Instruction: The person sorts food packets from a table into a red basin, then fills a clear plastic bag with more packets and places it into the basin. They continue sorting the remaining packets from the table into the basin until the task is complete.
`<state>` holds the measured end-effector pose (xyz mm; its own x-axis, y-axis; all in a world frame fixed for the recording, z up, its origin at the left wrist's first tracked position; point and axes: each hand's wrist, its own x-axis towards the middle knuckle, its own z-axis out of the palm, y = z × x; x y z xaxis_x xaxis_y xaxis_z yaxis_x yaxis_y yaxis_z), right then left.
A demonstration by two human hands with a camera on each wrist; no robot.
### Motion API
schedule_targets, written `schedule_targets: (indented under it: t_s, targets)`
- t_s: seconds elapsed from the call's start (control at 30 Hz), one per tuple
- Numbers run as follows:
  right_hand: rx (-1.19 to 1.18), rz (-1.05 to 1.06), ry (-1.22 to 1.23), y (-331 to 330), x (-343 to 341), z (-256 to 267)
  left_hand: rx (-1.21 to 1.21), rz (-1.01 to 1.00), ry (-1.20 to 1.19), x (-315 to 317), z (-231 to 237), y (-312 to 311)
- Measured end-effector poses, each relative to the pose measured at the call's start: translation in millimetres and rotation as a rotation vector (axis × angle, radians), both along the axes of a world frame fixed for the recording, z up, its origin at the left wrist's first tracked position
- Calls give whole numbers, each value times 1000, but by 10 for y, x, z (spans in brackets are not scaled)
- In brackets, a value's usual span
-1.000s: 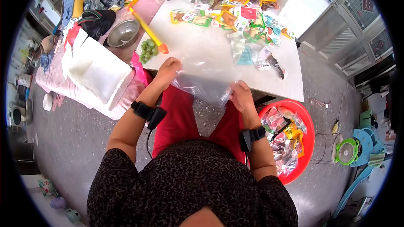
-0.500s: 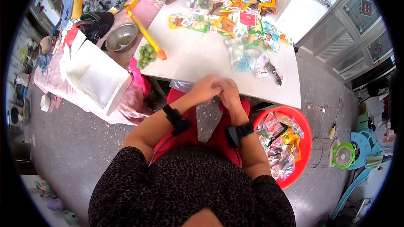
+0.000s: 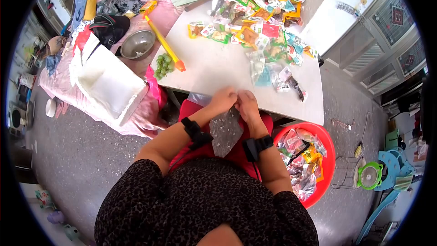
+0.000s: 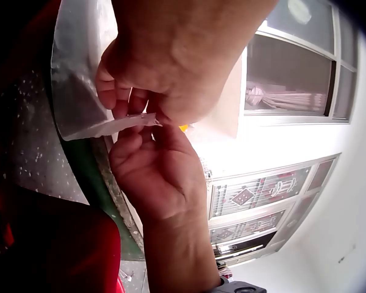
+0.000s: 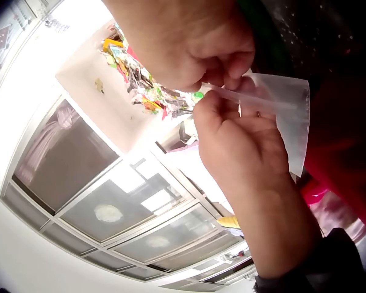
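Observation:
A clear plastic bag hangs at the front edge of the white table, above the person's lap. My left hand and right hand meet fingertip to fingertip at its edge. In the left wrist view, curled fingers of both hands pinch the folded edge of the bag, and a loose flap hangs to one side. From the right wrist, the translucent bag sticks out past the left hand, with the right hand above it. The fingertips partly hide the pinched edge.
Colourful snack packets are heaped at the back of the table. Green grapes and a yellow stick lie at its left. A red tub of packets stands on the floor at right. A white foam box rests on the bed.
A second ago the hands were apart with the bag spread between them. They came together at the bag's edge and stay there, while the head view has shifted slightly.

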<state>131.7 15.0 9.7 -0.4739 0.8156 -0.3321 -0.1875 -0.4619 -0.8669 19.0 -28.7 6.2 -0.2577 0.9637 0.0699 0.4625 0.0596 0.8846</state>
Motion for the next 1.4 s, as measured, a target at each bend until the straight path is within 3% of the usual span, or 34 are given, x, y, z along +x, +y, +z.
schedule_targets:
  t_s: [0.1, 0.2, 0.3, 0.4, 0.5, 0.6, 0.7, 0.8, 0.87, 1.03, 1.13, 1.23, 1.4]
  targets:
    - [47, 23, 73, 26, 13, -63, 18, -10, 51, -17, 31, 34]
    - [72, -35, 22, 33, 18, -12, 242, 43, 177, -54, -32, 38]
    - [88, -79, -25, 79, 21, -8, 237, 199, 211, -48, 36, 54]
    - [197, -108, -23, 32, -64, -37, 303, 10, 563, 79, 232, -76]
    - [247, -64, -4, 93, -74, -178, 277, -11, 542, 111, 306, -113]
    - [217, 53, -87, 171, 7, -149, 281, -7, 586, 36, 382, -107]
    - [205, 29, -151, 166, 40, 38, 284, 47, 775, -91, 472, -14]
    - [373, -103, -183, 303, 126, 19, 403, 155, 913, -219, 567, 93]
    - [1028, -292, -479, 543, 258, -99, 428, 162, 997, -266, 568, 123]
    - [1286, -306, -1125, 1041, 673, -84, 225, 45, 936, -255, 48, 119]
    - [1289, -270, -1333, 1175, 782, -174, 141, 34, 886, -218, -125, 93]
    - [1163, -257, -1410, 1226, 816, -174, 123, 12, 875, -224, -133, 90]
    - [1148, -189, -1447, 1194, 889, -129, 87, -18, 881, -234, -107, 77]
